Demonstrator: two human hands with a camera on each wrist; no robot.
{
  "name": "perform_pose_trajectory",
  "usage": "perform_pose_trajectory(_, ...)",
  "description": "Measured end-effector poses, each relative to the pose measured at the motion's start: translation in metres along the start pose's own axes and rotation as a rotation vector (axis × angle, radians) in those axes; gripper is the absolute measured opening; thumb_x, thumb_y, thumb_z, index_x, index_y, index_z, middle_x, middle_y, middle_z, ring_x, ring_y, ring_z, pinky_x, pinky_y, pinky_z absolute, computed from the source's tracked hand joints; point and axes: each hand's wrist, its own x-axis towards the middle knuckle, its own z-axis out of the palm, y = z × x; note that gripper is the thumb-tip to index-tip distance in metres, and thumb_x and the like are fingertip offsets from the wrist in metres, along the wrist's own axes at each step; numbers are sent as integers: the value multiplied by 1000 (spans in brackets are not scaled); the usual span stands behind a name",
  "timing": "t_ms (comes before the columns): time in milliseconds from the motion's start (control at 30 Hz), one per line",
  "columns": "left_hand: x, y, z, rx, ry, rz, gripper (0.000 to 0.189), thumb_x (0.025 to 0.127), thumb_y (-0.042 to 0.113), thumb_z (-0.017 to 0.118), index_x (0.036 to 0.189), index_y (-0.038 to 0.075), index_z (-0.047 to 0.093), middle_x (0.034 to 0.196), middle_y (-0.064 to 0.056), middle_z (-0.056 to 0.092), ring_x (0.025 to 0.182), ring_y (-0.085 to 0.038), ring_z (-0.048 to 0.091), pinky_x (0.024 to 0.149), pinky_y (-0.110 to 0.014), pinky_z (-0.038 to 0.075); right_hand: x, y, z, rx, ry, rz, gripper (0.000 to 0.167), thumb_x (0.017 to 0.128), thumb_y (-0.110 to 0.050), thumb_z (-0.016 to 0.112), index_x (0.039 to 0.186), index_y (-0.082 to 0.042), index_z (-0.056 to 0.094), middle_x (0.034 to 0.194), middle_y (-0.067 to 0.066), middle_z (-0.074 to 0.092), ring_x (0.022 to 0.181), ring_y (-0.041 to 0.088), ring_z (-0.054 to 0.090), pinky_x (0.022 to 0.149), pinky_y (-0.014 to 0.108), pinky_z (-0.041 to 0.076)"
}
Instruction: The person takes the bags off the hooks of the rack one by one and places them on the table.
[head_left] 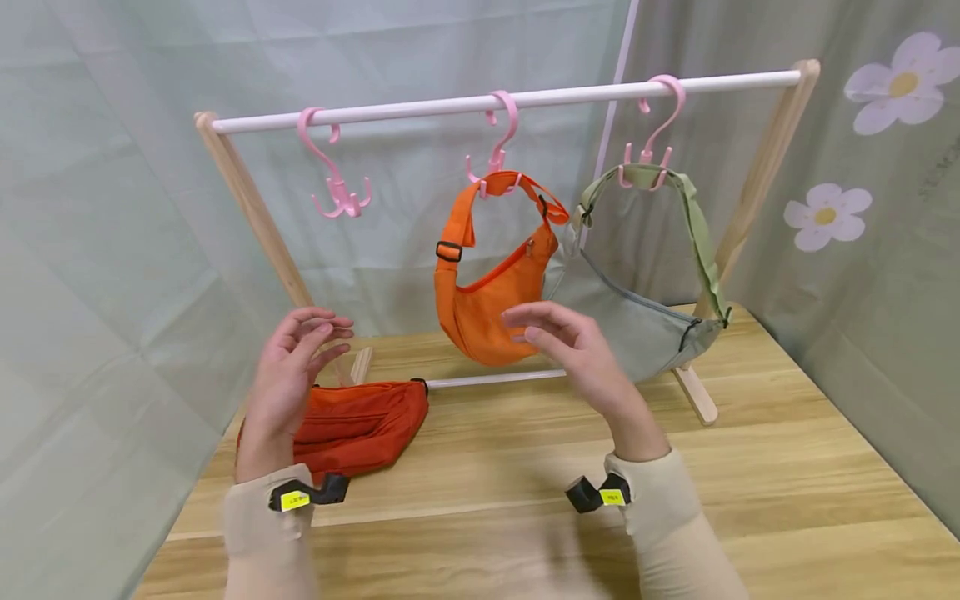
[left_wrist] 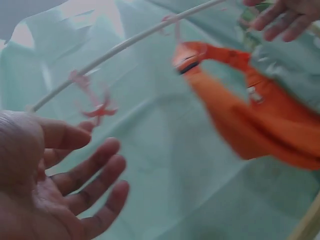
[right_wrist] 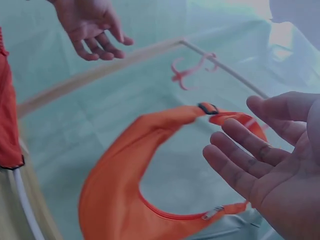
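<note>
My left hand (head_left: 288,367) is in the air above a folded red bag (head_left: 367,429) on the table, its fingers loosely bent and holding nothing. My right hand (head_left: 573,350) hovers in front of the orange sling bag (head_left: 487,321), also holding nothing; in the right wrist view its fingers are spread. By its strap the orange bag hangs from the middle pink hook (head_left: 504,137). A grey-green bag (head_left: 622,312) hangs beside it on the right pink hook (head_left: 667,117), partly behind my right hand. No bag is on the left pink hook (head_left: 341,187).
A white rail (head_left: 420,109) carries the hooks between wooden posts (head_left: 258,212), with a lower white bar (head_left: 495,379) near the table. The wooden table (head_left: 465,508) spreads in front. Pale curtains (head_left: 105,250) stand behind and at the sides.
</note>
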Motion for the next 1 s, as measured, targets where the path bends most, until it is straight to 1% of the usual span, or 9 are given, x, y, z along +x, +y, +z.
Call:
perform_pose_trajectory(100, 2, -4, 16, 14, 17, 0, 19, 109, 16, 56, 124, 4, 59, 117, -6, 69, 108, -22, 65, 93, -28, 56, -2, -3, -7, 19, 53, -24, 30, 106, -2, 55, 134, 6, 60, 129, 23, 65, 116, 27, 67, 100, 41, 55)
perform_pose_trajectory(233, 3, -7, 34, 40, 13, -6, 19, 109, 18, 55, 125, 7, 58, 121, -9, 65, 110, -22, 62, 92, -28, 56, -4, -5, -12, 74, 122, -43, 35, 106, -1, 54, 141, -2, 56, 126, 21, 66, 119, 35, 65, 101, 46, 54)
perform_pose_trajectory(333, 4, -8, 43, 49, -1, -9, 17, 109, 19, 56, 124, 11, 58, 125, -11, 62, 113, -26, 60, 92, -29, 56, -4, -7, -16, 103, 157, -57, 39, 106, 0, 53, 144, -8, 54, 124, 20, 66, 120, 37, 64, 101, 47, 54)
perform_pose_trajectory(500, 3, -10, 51, 63, -51, -20, 12, 109, 17, 56, 117, 8, 55, 129, -11, 61, 118, -31, 58, 95, -31, 55, -4, -10, -18, 133, 180, -73, 40, 106, 2, 51, 144, -8, 53, 124, 21, 67, 119, 35, 64, 101, 50, 54)
perform_pose_trajectory(600, 3, -14, 54, 98, -75, -15, 18, 109, 18, 57, 122, 7, 54, 129, -9, 62, 119, -31, 58, 97, -32, 54, -4, -11, -20, 158, 198, -80, 41, 106, 4, 49, 146, -5, 50, 124, 21, 66, 119, 36, 64, 100, 49, 55)
perform_pose_trajectory(700, 3, -15, 57, 122, -85, -12, 23, 108, 19, 58, 128, 6, 54, 130, -10, 61, 121, -33, 57, 98, -34, 54, -5, -13, -19, 180, 225, -86, 42, 106, 5, 48, 148, 0, 45, 130, 22, 62, 121, 42, 62, 99, 46, 55)
perform_pose_trajectory(833, 2, -16, 61, 126, -70, 13, 23, 109, 17, 57, 128, 5, 54, 128, -9, 61, 120, -35, 57, 96, -33, 54, -5, -16, -17, 197, 259, -97, 43, 106, 6, 46, 149, 2, 42, 137, 22, 54, 123, 46, 61, 100, 46, 55)
perform_pose_trajectory(900, 3, -16, 63, 115, -52, 40, 23, 109, 15, 56, 128, 4, 55, 126, -8, 62, 118, -33, 57, 95, -30, 54, -5, -17, -16, 206, 277, -106, 43, 106, 7, 45, 149, 1, 42, 138, 22, 53, 122, 43, 62, 100, 45, 55)
perform_pose_trajectory(1000, 5, -16, 69, 93, -24, 86, 22, 108, 13, 57, 127, 2, 55, 125, -10, 62, 115, -28, 60, 95, -30, 54, -5, -21, -17, 214, 298, -125, 44, 105, 9, 44, 148, 0, 44, 139, 24, 51, 122, 40, 62, 101, 45, 55)
